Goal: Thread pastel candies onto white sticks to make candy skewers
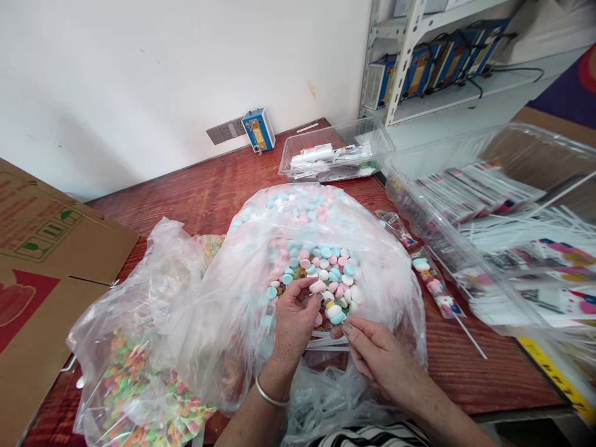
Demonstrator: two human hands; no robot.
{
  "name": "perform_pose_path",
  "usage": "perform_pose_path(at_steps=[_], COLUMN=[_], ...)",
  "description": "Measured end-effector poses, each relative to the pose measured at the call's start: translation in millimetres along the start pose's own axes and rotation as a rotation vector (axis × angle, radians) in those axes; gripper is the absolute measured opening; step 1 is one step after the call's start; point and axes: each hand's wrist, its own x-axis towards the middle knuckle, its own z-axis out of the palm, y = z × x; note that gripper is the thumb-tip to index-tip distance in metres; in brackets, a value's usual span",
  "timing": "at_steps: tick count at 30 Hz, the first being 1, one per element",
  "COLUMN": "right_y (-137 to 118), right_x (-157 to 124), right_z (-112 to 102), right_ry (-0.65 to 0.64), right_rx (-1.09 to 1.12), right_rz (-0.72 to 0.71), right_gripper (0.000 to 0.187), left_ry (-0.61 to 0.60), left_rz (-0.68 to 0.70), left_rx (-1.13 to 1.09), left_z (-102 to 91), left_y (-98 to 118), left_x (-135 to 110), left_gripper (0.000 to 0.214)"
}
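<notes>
A big clear plastic bag full of pink, blue and white round candies lies open in front of me. My left hand, a silver bangle on its wrist, reaches into the bag's mouth with fingers curled and pinches a pink candy. My right hand rests at the bag's lower edge, fingers closed on thin white sticks and the plastic. A finished candy stick in a wrapper lies on the table to the right.
A second clear bag of orange and green candies sits at the left, beside a cardboard box. A clear tray of sticks and printed wrappers stands at the right, a smaller clear tub behind. The wooden table meets a white wall.
</notes>
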Motion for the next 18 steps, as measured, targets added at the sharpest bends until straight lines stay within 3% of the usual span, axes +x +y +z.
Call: perform_pose_path(at_steps=[13,18], right_y=[2,5], right_x=[8,13], right_z=[2,3], right_ry=[0.033,0.085], right_rx=[-0.087,-0.183], right_rz=[-0.083,-0.155], right_gripper=[0.028,0.026], left_ry=[-0.052,-0.097], left_rz=[-0.024,0.072], left_rx=[-0.068,0.012], left_z=[1.0,-1.6], left_y=[-4,-8], left_x=[-1,-8], left_gripper=[0.024,0.020])
